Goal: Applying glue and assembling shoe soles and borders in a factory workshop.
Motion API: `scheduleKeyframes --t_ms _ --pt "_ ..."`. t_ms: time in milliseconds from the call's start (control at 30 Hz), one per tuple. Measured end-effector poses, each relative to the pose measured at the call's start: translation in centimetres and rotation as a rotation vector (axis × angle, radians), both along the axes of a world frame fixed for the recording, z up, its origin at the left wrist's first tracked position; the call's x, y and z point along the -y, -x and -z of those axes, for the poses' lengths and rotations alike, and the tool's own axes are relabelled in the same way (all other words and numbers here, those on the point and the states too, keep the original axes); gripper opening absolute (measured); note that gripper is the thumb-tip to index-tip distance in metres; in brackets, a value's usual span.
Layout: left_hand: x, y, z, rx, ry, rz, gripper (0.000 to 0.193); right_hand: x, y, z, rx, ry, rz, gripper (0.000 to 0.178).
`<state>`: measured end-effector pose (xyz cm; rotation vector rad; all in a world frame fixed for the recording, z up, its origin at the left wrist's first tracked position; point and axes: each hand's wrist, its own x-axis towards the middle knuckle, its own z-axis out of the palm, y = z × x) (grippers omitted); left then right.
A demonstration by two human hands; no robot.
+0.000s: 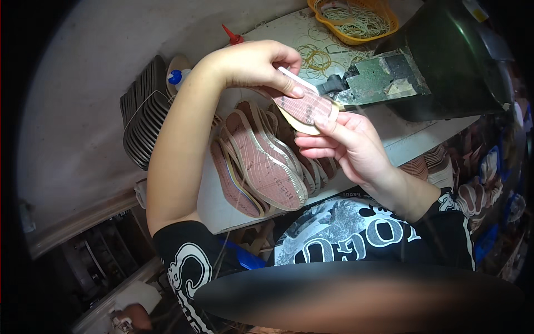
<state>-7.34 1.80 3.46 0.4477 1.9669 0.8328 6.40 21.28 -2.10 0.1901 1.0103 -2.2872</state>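
Pinched by the left hand (260,65) and the right hand (360,143) above the surface (409,136), inward from its near edge, the pink insole (303,107) is probably best kept evenly supported, without being bent, just beside the green machine (372,80).

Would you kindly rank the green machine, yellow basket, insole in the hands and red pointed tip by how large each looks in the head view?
1. Green machine
2. Yellow basket
3. Held insole, partly hidden
4. Red tip
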Motion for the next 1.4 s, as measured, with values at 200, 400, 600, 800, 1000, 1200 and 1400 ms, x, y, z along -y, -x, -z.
scheduleKeyframes --t_ms 200,400,600,800,1000,1200,1400 --pt "0.5 -2.7 -0.6 -0.038 0.060 -0.047 0.022 -0.5 0.5 -0.4 0.062 0.008 -0.014 0.036" --pt "0.6 -5.9 0.2 -0.065 -0.018 -0.149 0.023 -1.1 1.2 -0.6 0.008 -0.060 -0.060 0.037" --pt "-0.7 -7.4 -0.6 -0.353 0.208 -0.092 0.030 -1.5 1.8 -0.7 -0.022 -0.106 -0.077 0.035" --pt "-0.2 -9.0 2.2 -0.178 0.070 -0.417 0.038 -1.6 2.6 0.3 -0.067 -0.089 -0.149 0.026" --pt "-2.6 -10.0 1.8 -0.089 0.090 -0.654 0.040 -3.1 2.2 -0.2 -0.159 -0.145 -0.147 0.024" --pt "-2.6 -9.7 2.0 0.066 -0.039 -0.709 0.046 -7.4 0.6 0.3 -0.142 -0.202 -0.492 0.023" --pt "-1.9 -8.6 2.4 -0.075 0.004 -0.728 0.050 -8.1 -1.1 0.7 -0.112 -0.121 -0.262 0.027"
